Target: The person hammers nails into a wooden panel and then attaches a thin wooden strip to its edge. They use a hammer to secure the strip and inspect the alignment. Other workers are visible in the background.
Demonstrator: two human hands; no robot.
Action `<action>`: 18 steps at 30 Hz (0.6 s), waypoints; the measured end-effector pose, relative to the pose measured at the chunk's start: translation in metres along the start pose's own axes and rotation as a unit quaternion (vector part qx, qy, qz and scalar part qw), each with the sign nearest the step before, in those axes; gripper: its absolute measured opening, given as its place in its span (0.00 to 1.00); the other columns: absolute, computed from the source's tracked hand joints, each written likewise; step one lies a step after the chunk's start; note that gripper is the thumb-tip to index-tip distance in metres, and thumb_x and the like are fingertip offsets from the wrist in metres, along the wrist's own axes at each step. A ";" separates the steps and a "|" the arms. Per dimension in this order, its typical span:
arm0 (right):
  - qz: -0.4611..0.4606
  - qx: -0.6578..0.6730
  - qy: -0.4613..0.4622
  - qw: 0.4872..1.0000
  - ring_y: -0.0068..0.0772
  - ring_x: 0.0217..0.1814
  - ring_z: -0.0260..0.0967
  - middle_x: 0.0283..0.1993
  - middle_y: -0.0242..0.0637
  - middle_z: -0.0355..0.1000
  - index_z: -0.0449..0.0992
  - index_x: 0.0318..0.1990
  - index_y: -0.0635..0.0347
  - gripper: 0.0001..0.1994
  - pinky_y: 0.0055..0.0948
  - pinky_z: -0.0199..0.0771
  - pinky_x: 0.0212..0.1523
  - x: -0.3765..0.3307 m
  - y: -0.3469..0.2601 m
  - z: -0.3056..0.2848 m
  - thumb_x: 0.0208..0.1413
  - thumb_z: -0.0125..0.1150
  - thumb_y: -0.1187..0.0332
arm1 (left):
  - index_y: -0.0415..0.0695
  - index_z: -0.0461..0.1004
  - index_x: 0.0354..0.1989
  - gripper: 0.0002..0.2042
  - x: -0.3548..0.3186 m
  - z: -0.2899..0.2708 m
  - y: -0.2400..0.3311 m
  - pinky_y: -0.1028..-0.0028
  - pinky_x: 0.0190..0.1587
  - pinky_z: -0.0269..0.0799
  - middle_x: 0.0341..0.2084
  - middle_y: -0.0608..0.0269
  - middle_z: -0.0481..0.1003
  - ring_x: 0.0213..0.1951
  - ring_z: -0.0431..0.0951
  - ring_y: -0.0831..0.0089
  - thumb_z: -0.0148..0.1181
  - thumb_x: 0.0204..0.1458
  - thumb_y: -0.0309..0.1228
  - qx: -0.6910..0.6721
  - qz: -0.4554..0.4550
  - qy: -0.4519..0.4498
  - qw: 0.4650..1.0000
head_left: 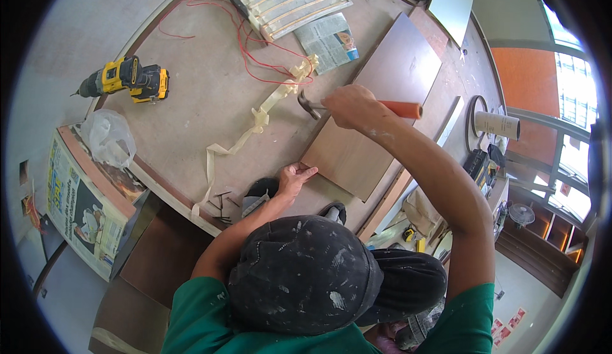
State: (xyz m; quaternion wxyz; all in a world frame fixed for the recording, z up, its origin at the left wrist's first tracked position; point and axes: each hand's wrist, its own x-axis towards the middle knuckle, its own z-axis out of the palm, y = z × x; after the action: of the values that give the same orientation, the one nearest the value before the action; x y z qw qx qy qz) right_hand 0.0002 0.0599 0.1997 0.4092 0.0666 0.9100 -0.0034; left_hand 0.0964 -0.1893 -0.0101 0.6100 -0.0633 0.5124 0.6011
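Observation:
My right hand (350, 106) is closed round a claw hammer (401, 108), its metal head to the left and its orange-red grip to the right. The hammer is raised over a long wooden board (354, 153) with a pale brown face. My left hand (296, 180) touches the board's near left corner, thumb and fingertips pressed together. Whatever may be between those fingertips is too small to make out. Several dark nails (220, 208) lie scattered to the left of this hand, by the table's edge.
On the table (185, 86) lie a yellow-black cordless drill (124, 80), crumpled masking tape (258, 118), red cord (245, 48), a slatted panel (287, 0) and newspaper (328, 41). A plastic bag (108, 137) sits at left. A paint-specked dark cap (299, 271) hides the lower middle.

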 end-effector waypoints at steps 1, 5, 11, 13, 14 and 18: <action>-0.003 -0.012 -0.009 1.000 0.45 0.48 0.84 0.44 0.43 0.84 0.87 0.41 0.56 0.09 0.43 0.84 0.46 -0.001 0.000 -0.006 0.57 0.63 0.67 | 0.42 0.78 0.40 0.12 0.001 -0.002 -0.005 0.71 0.52 0.78 0.37 0.64 0.81 0.42 0.82 0.74 0.75 0.56 0.33 -0.002 0.007 -0.004 1.000; 0.001 -0.008 0.011 1.000 0.44 0.49 0.84 0.45 0.43 0.84 0.87 0.42 0.56 0.10 0.42 0.84 0.47 -0.002 0.005 -0.012 0.58 0.62 0.66 | 0.42 0.78 0.40 0.12 0.004 -0.005 -0.007 0.71 0.50 0.77 0.37 0.64 0.81 0.41 0.81 0.75 0.75 0.56 0.34 0.021 -0.001 -0.001 1.000; 0.010 -0.008 0.010 1.000 0.46 0.46 0.83 0.42 0.42 0.84 0.85 0.39 0.56 0.08 0.44 0.84 0.45 -0.002 0.009 -0.014 0.57 0.61 0.69 | 0.43 0.78 0.39 0.12 -0.001 -0.002 -0.001 0.72 0.49 0.77 0.36 0.66 0.81 0.39 0.80 0.76 0.75 0.56 0.34 0.036 -0.003 -0.009 0.999; 0.007 -0.003 0.026 1.000 0.48 0.44 0.83 0.39 0.42 0.83 0.85 0.37 0.57 0.07 0.45 0.84 0.44 -0.002 0.012 -0.010 0.55 0.61 0.71 | 0.41 0.79 0.39 0.12 -0.001 -0.002 0.000 0.75 0.45 0.76 0.34 0.66 0.81 0.37 0.80 0.79 0.75 0.56 0.34 0.039 0.008 -0.003 0.999; 0.012 -0.015 0.008 1.000 0.48 0.45 0.83 0.39 0.42 0.83 0.85 0.38 0.56 0.07 0.45 0.84 0.44 -0.002 0.013 -0.008 0.55 0.61 0.71 | 0.40 0.79 0.39 0.12 -0.001 -0.001 0.001 0.77 0.43 0.75 0.32 0.66 0.81 0.36 0.79 0.80 0.75 0.56 0.34 0.040 0.013 0.001 0.999; 0.021 -0.030 -0.030 0.999 0.44 0.51 0.83 0.49 0.42 0.84 0.87 0.44 0.55 0.11 0.41 0.84 0.48 -0.004 0.014 -0.013 0.59 0.62 0.65 | 0.39 0.78 0.40 0.12 -0.001 -0.001 -0.003 0.75 0.47 0.77 0.34 0.64 0.81 0.38 0.81 0.77 0.74 0.57 0.32 0.017 0.006 -0.016 1.000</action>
State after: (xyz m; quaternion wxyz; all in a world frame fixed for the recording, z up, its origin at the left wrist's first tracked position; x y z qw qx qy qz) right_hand -0.0048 0.0746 0.2117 0.4385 0.0730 0.8952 0.0309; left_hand 0.0984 -0.1914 -0.0110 0.6154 -0.0401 0.5128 0.5972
